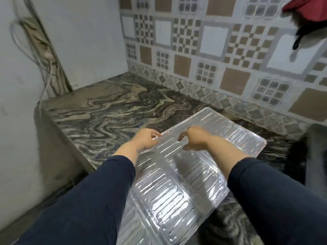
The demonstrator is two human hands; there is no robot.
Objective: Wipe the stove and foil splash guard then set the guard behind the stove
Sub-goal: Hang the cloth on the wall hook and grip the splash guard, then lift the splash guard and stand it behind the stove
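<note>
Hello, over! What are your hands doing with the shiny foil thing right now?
Left hand pinching foil guard's edge. Right hand curled above it, grip unclear. Guard flat on counter. Nothing blocking.

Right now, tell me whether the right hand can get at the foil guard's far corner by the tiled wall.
Probably yes. The right hand already hovers over the foil guard, and nothing lies between it and that far corner.

Even, soft indoor light fills the scene, fairly bright, with no hard shadows. The foil splash guard (178,167) throws white glare along its embossed ribs. Motion blur softens everything, worst at the right edge and on the patterned wall tiles (221,50). Wide-angle distortion bends the white wall (16,68) at left
</note>
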